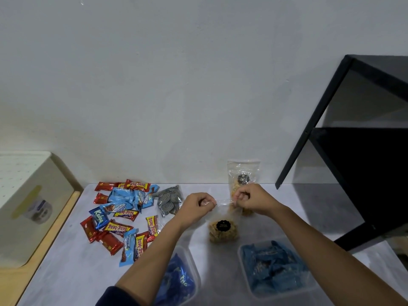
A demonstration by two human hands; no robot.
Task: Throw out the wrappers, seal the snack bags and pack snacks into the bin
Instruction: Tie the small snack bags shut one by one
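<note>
At the centre of the table, a clear plastic snack bag of pale golden crisps [223, 231] stands upright, bearing a round black label whose writing is too small to read. Its open top is stretched flat between both hands: the left hand [197, 204] pinches the left end of the film with fingers pressed together, and the right hand [249, 196] pinches the right end likewise. Just behind, a second clear snack bag with a dark label [242, 175] leans against the wall. To the left lies a clear bag of black-and-white spiral sweets [171, 199], and farther left a loose heap of small wrapped snacks [119, 217] in red, yellow and light blue; legible wording includes "Beng-beng" and "Kalpa". Near the viewer sit two clear plastic bins, the left bin [187, 259] holding dark blue packets, the right bin [242, 250] holding lighter blue packets. Surface: a pale grey table [66, 272]. Far side: a plain white wall [176, 85]. At far left stands a cream perforated box [26, 195] on a wooden ledge; at right, a black metal shelf frame [331, 120].
</note>
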